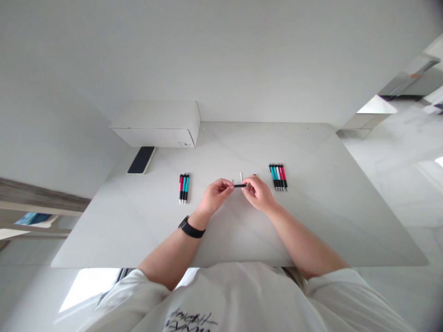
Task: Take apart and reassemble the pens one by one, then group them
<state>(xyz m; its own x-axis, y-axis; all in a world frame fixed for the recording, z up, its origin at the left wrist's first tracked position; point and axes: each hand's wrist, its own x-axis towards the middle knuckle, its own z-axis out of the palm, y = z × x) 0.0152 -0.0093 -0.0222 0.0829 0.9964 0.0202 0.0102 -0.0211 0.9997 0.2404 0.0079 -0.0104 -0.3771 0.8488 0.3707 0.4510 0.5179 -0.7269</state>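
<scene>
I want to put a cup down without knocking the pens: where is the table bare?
Bare: the near strip of table around the forearms, the far right beyond the right pen group, and the middle back right of the white box. Crowded: between the left pens and both hands.

a group of three pens is lying well to the left of the fingers, and a row of five pens is sitting just to their right. a white box and a dark phone are resting far beyond them to the left on the white table.
</scene>
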